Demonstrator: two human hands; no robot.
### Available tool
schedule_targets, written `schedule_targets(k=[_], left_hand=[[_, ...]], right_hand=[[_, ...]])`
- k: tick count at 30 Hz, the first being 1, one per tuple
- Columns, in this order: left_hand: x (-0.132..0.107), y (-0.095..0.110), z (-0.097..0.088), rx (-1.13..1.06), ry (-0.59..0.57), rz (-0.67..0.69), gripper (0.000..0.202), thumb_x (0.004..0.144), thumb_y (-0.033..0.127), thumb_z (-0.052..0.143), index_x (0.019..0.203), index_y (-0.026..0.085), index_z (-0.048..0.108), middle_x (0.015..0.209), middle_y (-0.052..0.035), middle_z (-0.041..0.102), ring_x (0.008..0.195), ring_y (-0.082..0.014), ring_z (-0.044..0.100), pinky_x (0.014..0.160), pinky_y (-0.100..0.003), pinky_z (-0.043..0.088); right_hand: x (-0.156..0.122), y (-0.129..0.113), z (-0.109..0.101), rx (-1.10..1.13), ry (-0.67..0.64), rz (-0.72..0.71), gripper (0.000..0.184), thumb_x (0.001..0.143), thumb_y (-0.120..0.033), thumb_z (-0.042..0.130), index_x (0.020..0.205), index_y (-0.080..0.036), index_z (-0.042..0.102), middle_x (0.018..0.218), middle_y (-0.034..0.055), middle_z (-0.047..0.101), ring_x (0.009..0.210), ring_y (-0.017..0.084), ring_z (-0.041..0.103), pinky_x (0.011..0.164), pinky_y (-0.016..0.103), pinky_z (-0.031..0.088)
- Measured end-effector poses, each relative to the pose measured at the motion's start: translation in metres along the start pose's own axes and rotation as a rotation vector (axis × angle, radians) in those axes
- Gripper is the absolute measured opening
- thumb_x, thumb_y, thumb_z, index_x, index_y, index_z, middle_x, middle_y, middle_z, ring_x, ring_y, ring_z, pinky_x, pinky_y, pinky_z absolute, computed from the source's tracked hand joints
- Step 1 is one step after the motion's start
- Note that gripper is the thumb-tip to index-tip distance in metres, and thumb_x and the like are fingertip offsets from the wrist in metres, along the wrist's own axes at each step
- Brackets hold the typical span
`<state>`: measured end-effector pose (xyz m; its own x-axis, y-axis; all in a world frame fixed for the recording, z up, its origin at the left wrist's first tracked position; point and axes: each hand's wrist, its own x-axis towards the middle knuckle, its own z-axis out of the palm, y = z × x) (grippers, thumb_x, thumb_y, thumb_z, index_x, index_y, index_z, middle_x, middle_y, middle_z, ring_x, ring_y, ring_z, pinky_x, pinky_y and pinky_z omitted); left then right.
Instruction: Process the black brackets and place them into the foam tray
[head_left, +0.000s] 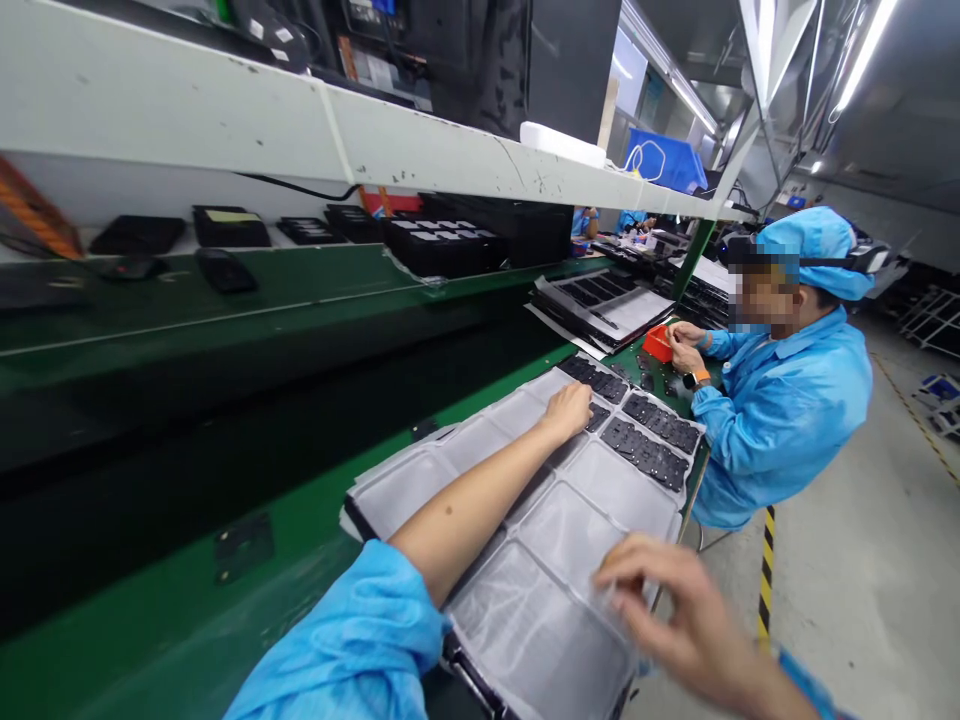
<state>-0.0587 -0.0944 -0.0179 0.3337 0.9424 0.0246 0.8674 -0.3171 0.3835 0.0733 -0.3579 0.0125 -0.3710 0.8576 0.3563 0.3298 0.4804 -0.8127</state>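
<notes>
A large tray (358,520) divided into compartments is covered by a thin whitish translucent sheet (559,525). At its far end, several compartments hold rows of flat black parts (646,452). My left hand (568,410) reaches across the tray to these parts. Its fingers are curled down and closed, and whatever is under the fingertips is hidden. My right hand (679,605) is over the tray's near right edge, somewhat blurred. Its thumb and fingers are bent but apart, near the sheet, with nothing visible between them.
A co-worker (780,400) in blue sits at the far right by a red bin (658,343). Another stack of trays (600,305) lies beyond mine. A pale shelf beam (420,150) crosses above the green bench (300,575). A flat dark plate (244,548) lies at left.
</notes>
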Motion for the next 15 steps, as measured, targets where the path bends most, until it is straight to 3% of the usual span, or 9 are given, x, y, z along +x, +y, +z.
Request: schedule_targets(k=[3, 5, 7, 9, 15], left_hand=[[-0.008, 0.0, -0.001, 0.034, 0.015, -0.026, 0.035, 0.101, 0.034, 0.068, 0.132, 0.018, 0.064, 0.134, -0.0109, 0.066, 0.113, -0.0265, 0.068, 0.094, -0.047, 0.06], [-0.013, 0.0, 0.0, 0.051, 0.026, -0.044, 0.035, 0.101, 0.034, 0.068, 0.132, 0.018, 0.064, 0.133, -0.0109, 0.066, 0.113, -0.0265, 0.069, 0.094, -0.047, 0.06], [-0.016, 0.001, 0.002, 0.066, 0.042, -0.06, 0.036, 0.101, 0.034, 0.068, 0.132, 0.018, 0.063, 0.133, -0.011, 0.066, 0.113, -0.0266, 0.069, 0.094, -0.048, 0.06], [-0.018, 0.001, 0.004, 0.08, 0.058, -0.073, 0.036, 0.101, 0.034, 0.068, 0.132, 0.018, 0.063, 0.134, -0.0111, 0.066, 0.113, -0.0267, 0.068, 0.095, -0.048, 0.06], [-0.018, 0.002, 0.011, 0.091, 0.081, -0.088, 0.035, 0.101, 0.034, 0.067, 0.132, 0.018, 0.064, 0.134, -0.0112, 0.065, 0.113, -0.0265, 0.068, 0.095, -0.048, 0.06]], right_hand=[[0.07, 0.02, -0.054, -0.566, -0.004, 0.039, 0.017, 0.099, -0.016, 0.06, 0.103, -0.02, 0.076, 0.088, 0.0055, 0.073, 0.074, 0.017, 0.068, 0.07, 0.027, 0.055], [0.123, 0.05, -0.072, -0.692, -0.006, 0.088, 0.015, 0.099, -0.013, 0.062, 0.104, -0.016, 0.076, 0.093, 0.0086, 0.074, 0.081, 0.019, 0.07, 0.078, 0.031, 0.057], [0.169, 0.083, -0.077, -0.779, -0.053, 0.126, 0.011, 0.101, -0.016, 0.064, 0.105, -0.014, 0.074, 0.103, 0.0113, 0.074, 0.092, 0.022, 0.072, 0.087, 0.037, 0.059], [0.201, 0.111, -0.074, -0.849, -0.143, 0.16, 0.026, 0.103, -0.031, 0.068, 0.125, -0.017, 0.067, 0.125, 0.0095, 0.07, 0.105, 0.024, 0.071, 0.09, 0.044, 0.061], [0.234, 0.156, -0.071, -0.981, -0.438, 0.204, 0.034, 0.103, -0.032, 0.068, 0.132, -0.017, 0.064, 0.133, 0.0113, 0.066, 0.11, 0.026, 0.07, 0.092, 0.047, 0.061]])
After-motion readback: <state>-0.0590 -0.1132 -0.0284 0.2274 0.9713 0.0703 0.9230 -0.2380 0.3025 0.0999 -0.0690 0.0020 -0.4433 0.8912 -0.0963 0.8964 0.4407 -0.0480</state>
